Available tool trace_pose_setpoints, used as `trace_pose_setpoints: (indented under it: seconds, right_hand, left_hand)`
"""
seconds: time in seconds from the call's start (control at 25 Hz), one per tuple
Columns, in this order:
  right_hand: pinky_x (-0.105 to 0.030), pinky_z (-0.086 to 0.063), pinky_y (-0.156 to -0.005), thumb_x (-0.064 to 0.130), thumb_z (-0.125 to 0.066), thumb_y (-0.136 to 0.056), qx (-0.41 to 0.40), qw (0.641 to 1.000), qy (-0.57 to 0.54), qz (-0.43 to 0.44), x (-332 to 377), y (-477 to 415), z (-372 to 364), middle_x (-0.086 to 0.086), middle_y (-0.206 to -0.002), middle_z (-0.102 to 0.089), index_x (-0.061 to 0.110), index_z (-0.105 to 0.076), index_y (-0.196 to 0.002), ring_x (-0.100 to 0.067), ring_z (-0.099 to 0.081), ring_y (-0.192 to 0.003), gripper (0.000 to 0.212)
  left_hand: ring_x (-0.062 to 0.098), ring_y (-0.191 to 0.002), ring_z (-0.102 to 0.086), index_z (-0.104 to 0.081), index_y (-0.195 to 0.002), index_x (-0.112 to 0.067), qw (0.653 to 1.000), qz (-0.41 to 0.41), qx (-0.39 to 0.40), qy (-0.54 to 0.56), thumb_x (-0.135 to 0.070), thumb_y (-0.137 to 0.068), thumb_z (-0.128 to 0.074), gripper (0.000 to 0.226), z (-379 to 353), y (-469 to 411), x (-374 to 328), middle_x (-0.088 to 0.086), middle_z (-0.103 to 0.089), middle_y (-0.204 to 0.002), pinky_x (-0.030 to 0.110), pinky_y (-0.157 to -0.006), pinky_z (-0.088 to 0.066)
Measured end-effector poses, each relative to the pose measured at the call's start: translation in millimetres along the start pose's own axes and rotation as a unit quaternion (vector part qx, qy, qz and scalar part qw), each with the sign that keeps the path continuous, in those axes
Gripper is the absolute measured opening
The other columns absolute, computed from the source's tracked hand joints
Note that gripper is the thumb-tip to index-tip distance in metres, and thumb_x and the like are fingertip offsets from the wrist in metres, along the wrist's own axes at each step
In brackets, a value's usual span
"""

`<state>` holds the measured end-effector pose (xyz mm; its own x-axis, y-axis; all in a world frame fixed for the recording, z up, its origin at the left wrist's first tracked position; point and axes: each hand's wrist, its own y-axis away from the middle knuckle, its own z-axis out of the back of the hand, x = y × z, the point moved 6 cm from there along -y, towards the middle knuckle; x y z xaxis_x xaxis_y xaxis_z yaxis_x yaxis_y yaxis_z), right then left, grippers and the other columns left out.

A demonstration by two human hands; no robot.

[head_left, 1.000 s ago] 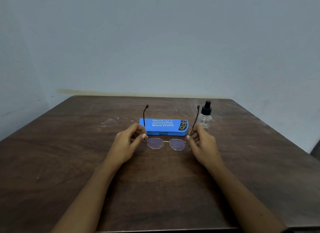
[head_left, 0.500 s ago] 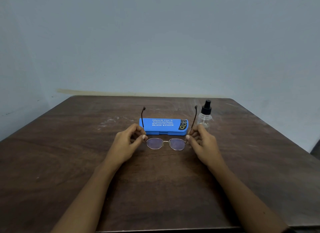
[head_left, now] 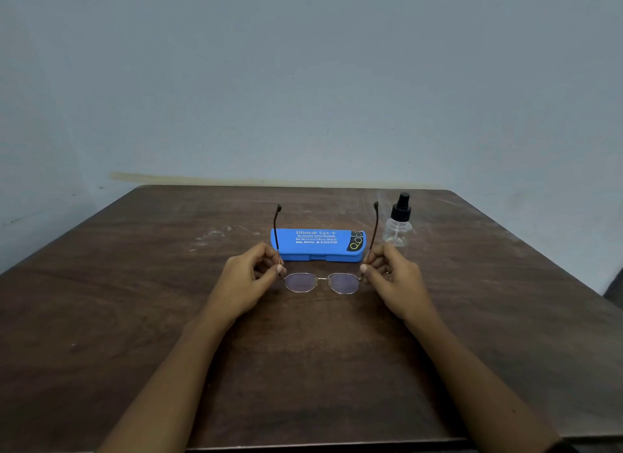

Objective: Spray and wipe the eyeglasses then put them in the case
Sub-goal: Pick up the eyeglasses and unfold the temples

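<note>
Gold-rim eyeglasses — both hands pinch temples.

Plain room, prob. a home, can't tell for sure: I'm at a worn dark wood table pushed against a bare pale-blue painted wall, w/ scuffed paint just above the table's far edge.
</note>
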<state>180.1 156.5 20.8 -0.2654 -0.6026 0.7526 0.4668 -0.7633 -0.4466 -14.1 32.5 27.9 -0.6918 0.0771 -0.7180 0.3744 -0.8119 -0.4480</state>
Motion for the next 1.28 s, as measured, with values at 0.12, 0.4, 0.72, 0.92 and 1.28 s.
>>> trace_pose_setpoints:
  seconds: [0.12, 0.4, 0.72, 0.92, 1.28]
  right_hand:
    - [-0.041, -0.051, -0.070, 0.004, -0.060, -0.083, 0.000, 1.000, 0.001, -0.003, 0.2, 0.6, 0.4, -0.020, -0.080, -0.065, 0.007, -0.055, -0.085, -0.034, -0.061, -0.074, 0.006]
    - [-0.017, -0.046, -0.061, 0.002, -0.060, -0.083, -0.001, 1.000, -0.009, -0.005, 1.1, 0.3, 1.2, -0.019, -0.081, -0.065, 0.007, -0.054, -0.083, -0.028, -0.063, -0.070, 0.008]
    - [-0.006, -0.044, -0.057, -0.003, -0.059, -0.082, 0.002, 0.999, -0.043, 0.004, 3.8, -0.3, 1.9, -0.007, -0.073, -0.062, 0.019, -0.050, -0.076, 0.002, -0.059, -0.057, 0.025]
    - [-0.009, -0.045, -0.059, -0.003, -0.059, -0.082, 0.004, 0.999, -0.047, 0.006, 3.6, -0.5, 1.0, -0.004, -0.073, -0.062, 0.027, -0.048, -0.072, -0.003, -0.060, -0.059, 0.034]
    - [-0.009, -0.046, -0.059, -0.003, -0.059, -0.082, 0.009, 0.999, -0.052, 0.008, 0.2, -1.7, -0.6, -0.007, -0.075, -0.061, 0.011, -0.052, -0.082, 0.004, -0.059, -0.057, 0.015]
  left_hand:
    - [-0.006, -0.078, -0.061, -0.058, -0.081, -0.013, 1.000, 0.000, 0.001, 0.005, -0.005, -0.083, -0.057, 0.009, -0.1, -0.1, 0.8, -0.008, -0.068, -0.078, 0.007, -0.063, -0.045]
    - [-0.007, -0.075, -0.058, -0.056, -0.071, -0.027, 1.000, -0.016, -0.021, -0.016, -0.005, -0.080, -0.061, 0.024, 3.8, 0.8, -4.0, -0.010, -0.066, -0.072, 0.004, -0.064, -0.043]
    - [-0.008, -0.079, -0.057, -0.053, -0.069, -0.037, 0.998, -0.037, -0.027, -0.040, -0.007, -0.079, -0.063, 0.034, 6.3, -0.8, -7.2, -0.015, -0.063, -0.075, 0.006, -0.067, -0.043]
    - [-0.010, -0.079, -0.057, -0.054, -0.069, -0.037, 0.999, -0.032, -0.024, -0.033, -0.007, -0.079, -0.063, 0.033, 6.5, -0.7, -5.8, -0.030, -0.064, -0.074, 0.005, -0.067, -0.043]
    - [-0.014, -0.077, -0.056, -0.061, -0.079, -0.019, 0.999, -0.026, -0.028, -0.030, -0.005, -0.080, -0.063, 0.014, 5.9, 0.0, -4.9, -0.016, -0.063, -0.076, 0.001, -0.064, -0.041]
